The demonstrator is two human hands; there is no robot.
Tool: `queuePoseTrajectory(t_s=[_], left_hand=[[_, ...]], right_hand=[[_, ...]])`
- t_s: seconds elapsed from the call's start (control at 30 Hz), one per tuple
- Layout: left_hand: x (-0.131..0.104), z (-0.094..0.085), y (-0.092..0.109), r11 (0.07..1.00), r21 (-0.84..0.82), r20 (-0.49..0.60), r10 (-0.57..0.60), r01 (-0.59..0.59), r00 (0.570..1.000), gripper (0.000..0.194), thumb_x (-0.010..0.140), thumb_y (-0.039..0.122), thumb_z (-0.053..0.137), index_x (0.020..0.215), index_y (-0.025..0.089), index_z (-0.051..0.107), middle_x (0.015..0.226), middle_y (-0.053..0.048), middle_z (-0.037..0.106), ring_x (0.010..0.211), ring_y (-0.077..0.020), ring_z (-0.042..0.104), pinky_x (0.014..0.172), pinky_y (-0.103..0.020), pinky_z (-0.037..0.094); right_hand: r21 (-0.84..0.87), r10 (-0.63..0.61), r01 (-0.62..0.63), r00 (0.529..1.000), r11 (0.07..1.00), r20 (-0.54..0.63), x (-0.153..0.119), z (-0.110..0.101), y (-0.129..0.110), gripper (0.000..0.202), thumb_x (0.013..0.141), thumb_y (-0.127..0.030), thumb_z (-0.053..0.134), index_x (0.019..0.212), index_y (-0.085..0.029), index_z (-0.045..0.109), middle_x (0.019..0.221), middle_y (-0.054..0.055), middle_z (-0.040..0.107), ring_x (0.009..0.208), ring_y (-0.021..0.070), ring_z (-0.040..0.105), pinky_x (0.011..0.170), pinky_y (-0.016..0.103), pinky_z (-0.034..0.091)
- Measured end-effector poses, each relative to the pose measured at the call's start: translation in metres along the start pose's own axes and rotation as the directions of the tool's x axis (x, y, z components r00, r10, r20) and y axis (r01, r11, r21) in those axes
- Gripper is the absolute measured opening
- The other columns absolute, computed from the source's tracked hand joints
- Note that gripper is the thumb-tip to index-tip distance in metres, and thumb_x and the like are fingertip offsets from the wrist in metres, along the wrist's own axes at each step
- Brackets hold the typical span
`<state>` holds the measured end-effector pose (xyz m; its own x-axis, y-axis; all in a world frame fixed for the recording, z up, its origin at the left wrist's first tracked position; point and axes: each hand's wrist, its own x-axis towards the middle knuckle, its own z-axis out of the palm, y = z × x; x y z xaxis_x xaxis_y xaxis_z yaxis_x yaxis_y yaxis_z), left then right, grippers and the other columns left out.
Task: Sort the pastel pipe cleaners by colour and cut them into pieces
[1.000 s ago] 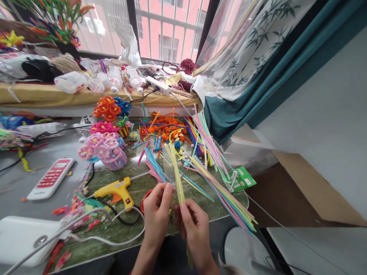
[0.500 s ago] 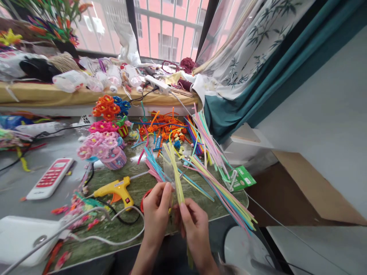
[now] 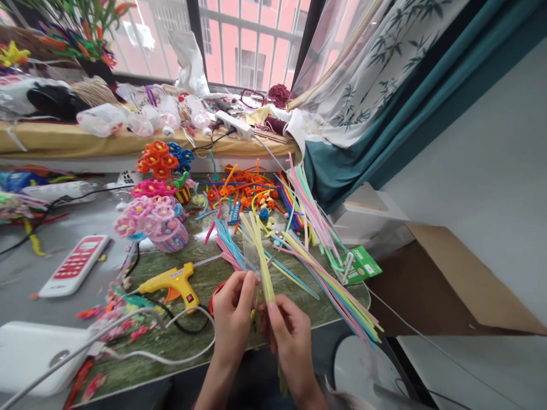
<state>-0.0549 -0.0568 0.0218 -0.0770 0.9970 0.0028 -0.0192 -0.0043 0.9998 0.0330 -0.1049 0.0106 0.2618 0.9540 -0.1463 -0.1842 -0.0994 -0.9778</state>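
Note:
My right hand (image 3: 288, 330) is closed round a bunch of pale yellow pipe cleaners (image 3: 265, 273), whose upper ends fan out over the table and whose lower ends hang below the hand. Just left of it, my left hand (image 3: 235, 302) pinches thumb against fingers at the base of a clear plastic piece (image 3: 251, 250), which stands up beside the yellow stems; its exact kind is hard to make out. Beyond the hands lie blue pipe cleaners (image 3: 229, 242) and pink ones (image 3: 228, 254). A mixed pastel bundle (image 3: 333, 285) rests to the right.
A yellow glue gun (image 3: 177, 283) lies left of my hands, with a white cable (image 3: 171, 363) looping near it. Pipe-cleaner flower pots (image 3: 171, 236) stand farther back. Orange pieces (image 3: 243, 188) are heaped behind. A green packet (image 3: 362, 265) sits at the table's right edge.
The tops of the yellow pipe cleaners are spread slightly wider apart. Both hands keep nearly the same place and grip.

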Motion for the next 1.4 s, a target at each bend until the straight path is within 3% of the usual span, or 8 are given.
queuePoseTrajectory(t_s=[0.53,1.4], left_hand=[[0.0,0.0,0.0,1.0,-0.005,0.013,-0.007,0.007,1.0,0.028,0.09,0.042,0.057,0.075,0.018,0.06,0.056,0.008,0.041,0.051,-0.0072,0.035,0.05,-0.018,0.034],[0.0,0.0,0.006,0.999,-0.023,-0.014,-0.039,0.039,0.999,0.03,0.085,0.044,0.06,0.072,0.017,0.061,0.052,0.008,0.038,0.048,-0.0088,0.036,0.045,-0.018,0.033]], right_hand=[[0.009,-0.001,0.001,1.0,1.0,0.015,0.0,-0.001,0.003,0.037,0.09,-0.049,0.056,0.072,-0.018,0.059,0.05,-0.006,0.046,0.039,0.0055,0.033,0.035,0.016,0.026],[0.0,-0.029,0.029,0.999,1.0,0.025,-0.002,-0.001,0.008,0.038,0.09,-0.05,0.055,0.075,-0.017,0.065,0.05,-0.006,0.043,0.039,0.0054,0.032,0.037,0.016,0.024]])
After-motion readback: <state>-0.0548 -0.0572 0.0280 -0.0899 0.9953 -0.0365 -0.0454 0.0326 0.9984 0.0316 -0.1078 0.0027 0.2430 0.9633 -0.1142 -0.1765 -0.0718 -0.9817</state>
